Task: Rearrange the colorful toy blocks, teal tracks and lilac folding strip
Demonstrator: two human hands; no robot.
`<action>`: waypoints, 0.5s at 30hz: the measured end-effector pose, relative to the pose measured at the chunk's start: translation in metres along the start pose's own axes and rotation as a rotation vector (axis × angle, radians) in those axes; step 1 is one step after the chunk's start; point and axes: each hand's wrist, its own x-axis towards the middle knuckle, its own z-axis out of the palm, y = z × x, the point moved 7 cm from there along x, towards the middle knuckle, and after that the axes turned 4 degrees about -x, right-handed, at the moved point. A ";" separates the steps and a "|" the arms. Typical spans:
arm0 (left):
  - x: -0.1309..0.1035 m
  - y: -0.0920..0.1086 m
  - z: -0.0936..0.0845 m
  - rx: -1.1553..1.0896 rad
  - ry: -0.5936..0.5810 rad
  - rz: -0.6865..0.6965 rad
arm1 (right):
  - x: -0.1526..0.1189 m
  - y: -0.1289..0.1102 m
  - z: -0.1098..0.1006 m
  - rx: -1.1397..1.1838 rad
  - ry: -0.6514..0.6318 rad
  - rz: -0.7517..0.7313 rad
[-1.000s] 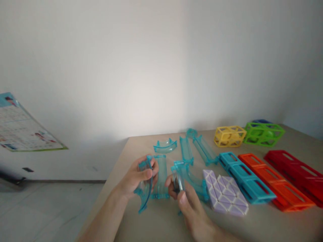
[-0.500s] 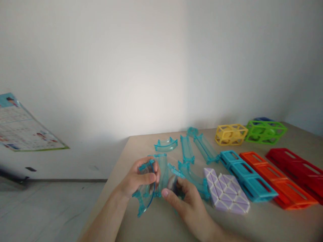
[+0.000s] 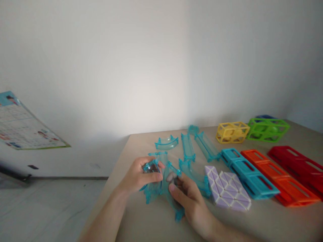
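My left hand [image 3: 141,174] is closed on a clear blue curved track piece [image 3: 150,196], its thumb across the near side. Just to the right, my right hand [image 3: 188,195] grips another clear blue curved track piece [image 3: 173,198], held upright and tilted with its lower end toward me. Both pieces are above the table, close together; whether they touch I cannot tell. Behind them lies a straight track piece [image 3: 163,157], partly hidden by my hands. A further curved track [image 3: 194,173] rests on the table beyond my right fingers.
Farther back lie a curved track [image 3: 166,144] and straight tracks [image 3: 188,148]. To the right are a lilac triangle-patterned block [image 3: 228,188], turquoise frames [image 3: 249,173], orange frames [image 3: 280,178] and red frames [image 3: 300,164]. Yellow [image 3: 232,132] and green [image 3: 267,130] frame boxes stand near the wall.
The left hand's curved track has turned, its outer edge facing me less. My right hand's track has swung so its length shows below the fingers. The view has shifted slightly.
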 end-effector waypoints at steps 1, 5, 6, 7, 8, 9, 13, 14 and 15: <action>0.000 0.000 -0.001 -0.010 0.023 -0.008 | 0.000 0.002 0.001 0.016 -0.016 0.027; 0.000 -0.003 0.002 -0.043 0.044 -0.042 | -0.001 0.013 0.004 0.024 -0.062 0.134; 0.000 -0.004 0.003 -0.049 0.035 -0.057 | -0.001 0.014 0.003 0.023 -0.056 0.132; 0.000 -0.005 0.005 -0.054 0.025 -0.073 | 0.000 0.014 0.002 0.028 -0.045 0.122; 0.000 -0.006 0.006 -0.060 0.017 -0.081 | 0.001 0.013 0.001 0.040 -0.030 0.106; 0.000 -0.006 0.007 -0.065 0.011 -0.079 | 0.002 0.011 0.001 0.054 -0.016 0.087; 0.000 0.000 0.007 -0.156 0.028 -0.021 | 0.005 0.006 -0.002 0.090 0.028 0.043; 0.000 0.001 0.007 -0.202 0.042 -0.015 | 0.005 0.005 -0.002 0.098 0.031 0.043; 0.001 0.001 0.006 -0.253 0.055 -0.020 | 0.005 0.005 -0.002 0.106 0.028 0.044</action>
